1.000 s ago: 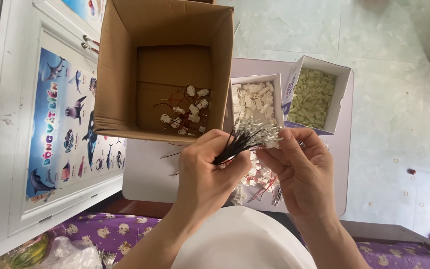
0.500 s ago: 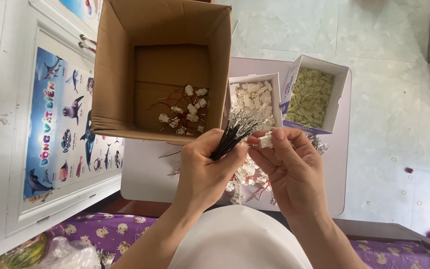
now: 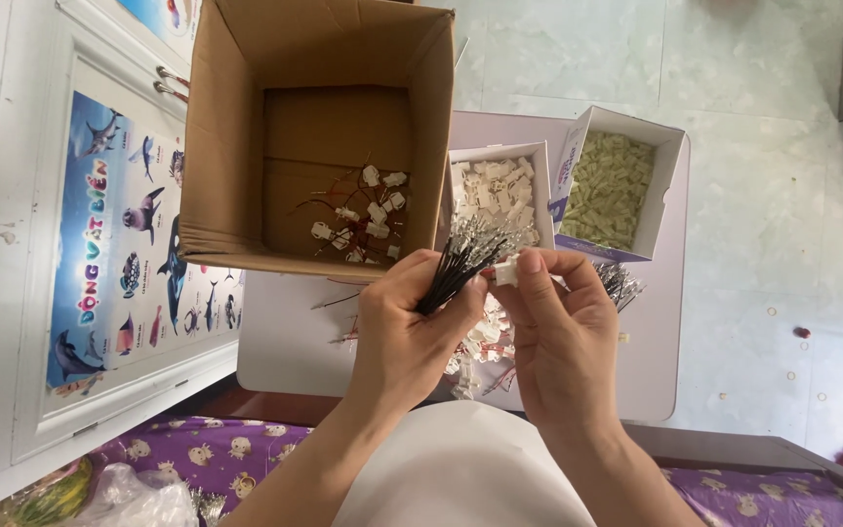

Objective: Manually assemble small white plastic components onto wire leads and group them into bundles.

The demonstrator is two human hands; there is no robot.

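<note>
My left hand (image 3: 407, 327) grips a bundle of thin black wires (image 3: 456, 268) with bare metal tips that fan out up and to the right. My right hand (image 3: 558, 332) pinches a small white plastic connector (image 3: 506, 271) between thumb and fingers, right at the wire tips. Both hands hover over a low white table (image 3: 285, 342). Under them lies a loose pile of white connectors with red wires (image 3: 480, 346).
A large open cardboard box (image 3: 324, 127) at the back left holds several finished connectors with red wires (image 3: 368, 220). Two small white boxes stand to its right, one with white connectors (image 3: 493, 190), one with pale green parts (image 3: 609, 190). A poster-covered cabinet (image 3: 100, 244) is at the left.
Both hands have shifted slightly right and up. The right hand has brought the white connector up against the wire tips.
</note>
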